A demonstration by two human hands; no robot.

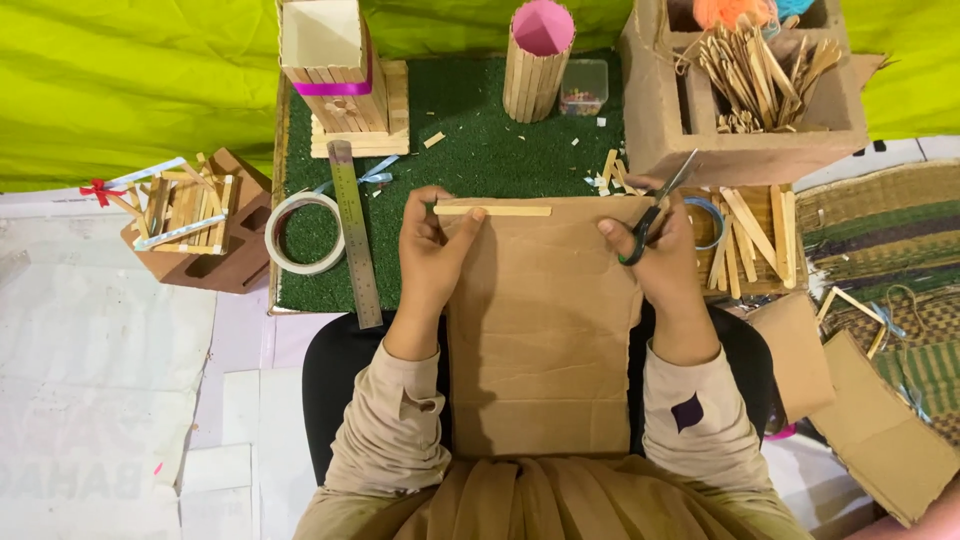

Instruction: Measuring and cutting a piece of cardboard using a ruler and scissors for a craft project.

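Observation:
My left hand [430, 255] pinches the left end of a flat wooden craft stick [500, 210] and holds it across the top edge of a brown cardboard sheet [540, 330] lying over my lap. My right hand [660, 262] grips a pair of dark-handled scissors [655, 205] at the sheet's top right corner, blades pointing up and to the right, slightly parted. Both hands rest on the cardboard's upper edge.
A green turf mat [480, 150] carries a steel ruler [355, 235], a tape roll [305, 232], a stick-built box [340, 75] and a stick-covered cup [540, 60]. A cardboard organiser [740, 100] holds sticks; loose sticks [750, 240] and cardboard scraps [880, 430] lie at the right.

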